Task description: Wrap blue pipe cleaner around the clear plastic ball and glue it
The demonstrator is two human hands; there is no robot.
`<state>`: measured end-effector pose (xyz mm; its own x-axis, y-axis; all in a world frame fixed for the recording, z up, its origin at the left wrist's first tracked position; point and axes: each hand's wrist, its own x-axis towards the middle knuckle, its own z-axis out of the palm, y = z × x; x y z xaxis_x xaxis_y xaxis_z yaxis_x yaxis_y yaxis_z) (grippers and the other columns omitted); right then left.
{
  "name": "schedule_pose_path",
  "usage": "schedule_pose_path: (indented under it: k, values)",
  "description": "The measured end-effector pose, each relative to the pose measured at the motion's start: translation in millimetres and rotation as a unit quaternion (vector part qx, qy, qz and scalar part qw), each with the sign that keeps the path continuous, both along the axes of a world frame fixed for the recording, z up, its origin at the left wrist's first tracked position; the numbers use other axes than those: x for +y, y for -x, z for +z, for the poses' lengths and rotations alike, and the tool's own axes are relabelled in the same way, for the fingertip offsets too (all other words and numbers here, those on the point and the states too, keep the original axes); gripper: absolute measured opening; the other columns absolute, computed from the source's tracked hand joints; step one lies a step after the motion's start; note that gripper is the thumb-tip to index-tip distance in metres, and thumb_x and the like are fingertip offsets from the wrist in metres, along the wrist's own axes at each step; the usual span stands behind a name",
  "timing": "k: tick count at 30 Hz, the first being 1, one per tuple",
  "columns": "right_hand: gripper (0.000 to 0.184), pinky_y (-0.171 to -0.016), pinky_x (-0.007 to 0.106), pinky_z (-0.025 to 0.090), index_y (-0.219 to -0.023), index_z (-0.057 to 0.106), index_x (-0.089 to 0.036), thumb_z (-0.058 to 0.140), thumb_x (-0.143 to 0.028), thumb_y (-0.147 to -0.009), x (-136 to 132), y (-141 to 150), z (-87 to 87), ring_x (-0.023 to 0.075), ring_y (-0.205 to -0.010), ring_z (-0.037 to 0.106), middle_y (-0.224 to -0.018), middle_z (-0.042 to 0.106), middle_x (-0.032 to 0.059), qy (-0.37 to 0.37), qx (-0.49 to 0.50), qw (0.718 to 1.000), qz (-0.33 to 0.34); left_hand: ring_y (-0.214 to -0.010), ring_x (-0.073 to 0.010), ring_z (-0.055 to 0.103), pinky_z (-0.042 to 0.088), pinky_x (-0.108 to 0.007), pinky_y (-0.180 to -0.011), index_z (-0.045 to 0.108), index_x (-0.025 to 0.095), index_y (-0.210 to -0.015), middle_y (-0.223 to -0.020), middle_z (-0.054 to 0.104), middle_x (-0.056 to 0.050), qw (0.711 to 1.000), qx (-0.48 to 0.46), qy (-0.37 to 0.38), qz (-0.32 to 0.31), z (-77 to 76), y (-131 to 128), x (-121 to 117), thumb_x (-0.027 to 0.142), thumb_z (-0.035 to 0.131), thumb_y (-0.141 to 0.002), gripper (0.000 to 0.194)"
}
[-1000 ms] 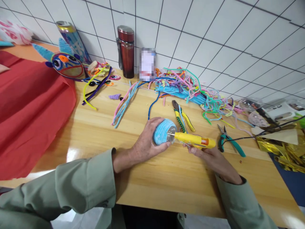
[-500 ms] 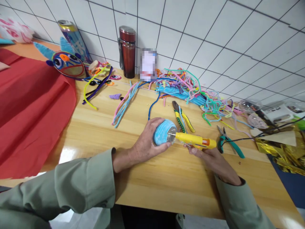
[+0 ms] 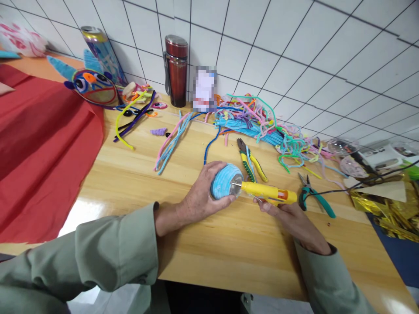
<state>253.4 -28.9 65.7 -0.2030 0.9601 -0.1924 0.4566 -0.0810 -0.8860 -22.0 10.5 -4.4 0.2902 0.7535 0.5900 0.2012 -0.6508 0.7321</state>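
My left hand (image 3: 204, 189) is wrapped round a ball (image 3: 224, 181) covered in light blue pipe cleaner. A greyish bare patch on the ball faces right. My right hand (image 3: 291, 220) grips a yellow glue gun (image 3: 265, 192), its metal nozzle at the bare patch; whether the tip touches cannot be made out. Just behind the glue gun lie yellow-and-green pliers (image 3: 245, 159) with a light blue strand across them. Teal-handled pliers (image 3: 316, 196) rest to the right of my right hand. A dark blue pipe cleaner (image 3: 211, 146) lies behind the ball.
Along the tiled wall is a heap of coloured pipe cleaners (image 3: 255, 122), beside a phone (image 3: 203, 89) and a red-brown thermos (image 3: 176, 72). At left are a decorated face craft (image 3: 94, 89), a can (image 3: 103, 54) and red cloth (image 3: 49, 152). A black cord (image 3: 376, 176) crosses the right side.
The view has shifted slightly. Both hands, the ball and the glue gun hold nearly the same position, with the nozzle still at the bare patch.
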Motion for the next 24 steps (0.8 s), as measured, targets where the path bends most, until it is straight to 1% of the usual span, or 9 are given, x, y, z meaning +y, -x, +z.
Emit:
schedule_pose_path:
  k: [5,13,18,24]
  values:
    - [0.066,-0.101,0.05,0.066,-0.111,0.084,-0.022,0.078,-0.081,-0.082,-0.5,0.5,0.9,0.0345,-0.108,0.08,-0.102,0.086,0.0123,-0.001,0.002,1.0,0.0,-0.144,-0.0361,0.056,0.051,-0.062,-0.121,0.038,0.029,-0.161,-0.152,0.055,-0.016,1.0,0.004,-0.001,0.004,-0.1,0.1,-0.1,0.038,0.082,-0.093,0.081]
    - [0.062,-0.102,0.049,0.065,-0.109,0.084,-0.022,0.08,-0.078,-0.083,-1.4,0.9,1.6,0.0335,-0.107,0.079,-0.103,0.085,0.0117,0.001,0.0,1.0,-0.009,-0.144,-0.0359,0.056,0.051,-0.062,-0.121,0.037,0.029,-0.161,-0.153,0.055,-0.016,1.0,0.004,0.001,0.004,0.7,-0.3,0.0,0.037,0.082,-0.093,0.081]
    - [0.062,-0.099,0.048,0.066,-0.108,0.083,-0.022,0.078,-0.079,-0.084,-1.2,-0.3,0.8,0.0333,-0.106,0.079,-0.109,0.085,0.0125,0.0,-0.01,1.0,-0.002,-0.143,-0.0358,0.056,0.052,-0.061,-0.12,0.038,0.029,-0.161,-0.152,0.056,-0.016,1.0,0.001,-0.007,0.002,0.6,0.0,0.1,0.038,0.082,-0.093,0.081]
    - [0.061,-0.099,0.047,0.065,-0.105,0.082,-0.02,0.079,-0.077,-0.084,-0.6,-1.6,-0.8,0.0326,-0.105,0.078,-0.107,0.084,0.0132,0.01,0.0,1.0,0.0,-0.143,-0.0361,0.057,0.052,-0.061,-0.12,0.038,0.029,-0.161,-0.152,0.055,-0.016,1.0,-0.001,-0.005,0.001,-0.6,-0.1,0.4,0.037,0.082,-0.093,0.082]
